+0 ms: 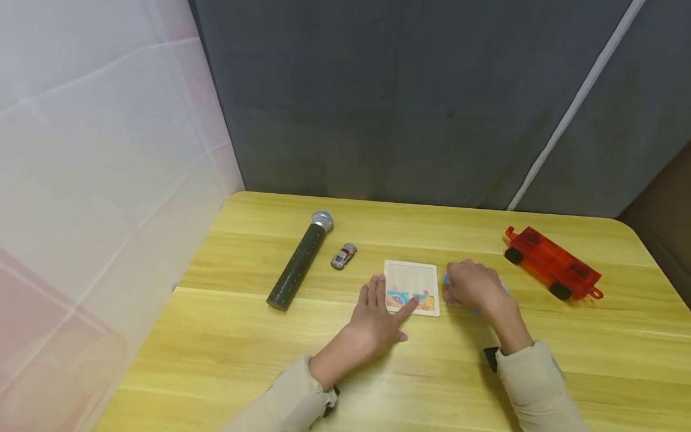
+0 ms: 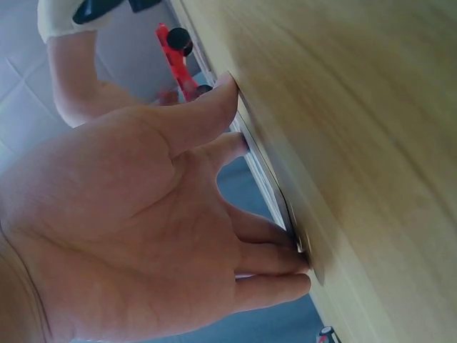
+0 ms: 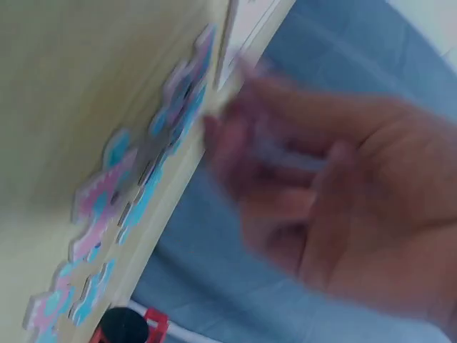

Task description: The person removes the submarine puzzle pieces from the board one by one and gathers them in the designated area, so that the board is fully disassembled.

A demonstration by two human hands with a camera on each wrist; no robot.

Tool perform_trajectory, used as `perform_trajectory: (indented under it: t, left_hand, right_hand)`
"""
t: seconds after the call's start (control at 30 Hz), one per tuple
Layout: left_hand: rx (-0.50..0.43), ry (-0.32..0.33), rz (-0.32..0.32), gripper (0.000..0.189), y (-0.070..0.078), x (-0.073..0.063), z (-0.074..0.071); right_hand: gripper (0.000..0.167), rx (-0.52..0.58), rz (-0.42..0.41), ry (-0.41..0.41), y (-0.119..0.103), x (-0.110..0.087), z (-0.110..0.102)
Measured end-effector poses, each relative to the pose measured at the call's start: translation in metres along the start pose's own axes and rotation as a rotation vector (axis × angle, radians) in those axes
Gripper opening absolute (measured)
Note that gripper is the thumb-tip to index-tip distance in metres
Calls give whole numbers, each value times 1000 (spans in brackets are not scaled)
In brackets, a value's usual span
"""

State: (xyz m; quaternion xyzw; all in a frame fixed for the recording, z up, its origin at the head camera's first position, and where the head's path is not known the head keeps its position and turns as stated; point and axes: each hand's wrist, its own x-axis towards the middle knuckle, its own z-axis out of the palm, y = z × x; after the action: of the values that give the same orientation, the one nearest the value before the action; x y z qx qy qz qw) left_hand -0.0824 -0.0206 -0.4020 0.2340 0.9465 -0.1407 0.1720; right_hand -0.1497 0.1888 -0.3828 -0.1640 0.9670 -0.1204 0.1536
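A square, pale puzzle board [image 1: 415, 277] lies on the table, with a strip of blue and orange puzzle pieces [image 1: 397, 300] along its near edge. My left hand [image 1: 376, 324] rests at the board's near left corner, fingers extended, with the index fingertip touching that strip. Just right of the board, my right hand [image 1: 477, 285] has its fingers bent above loose blue and pink puzzle pieces [image 3: 100, 207], mostly covering them in the head view. Blur in the right wrist view hides whether its fingertips pinch a piece.
A dark microphone [image 1: 297, 267] with a silver head lies to the left, beside a small toy car [image 1: 344, 256]. On the right stands a red toy vehicle [image 1: 556, 261] with black wheels. Grey panels [image 1: 351, 108] rise behind the wooden table [image 1: 227, 336].
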Motion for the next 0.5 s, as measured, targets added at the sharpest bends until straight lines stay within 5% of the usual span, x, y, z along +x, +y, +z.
perform_trajectory:
  t: [0.17,0.5]
  left_hand:
    - [-2,2,-12,70,0,0,0]
    - [-137,39,62,69,-9,-15,3]
  right_hand:
    - [25,52,-240,63,-12,-1,17]
    - [27,116,-161,0,-20,1,26]
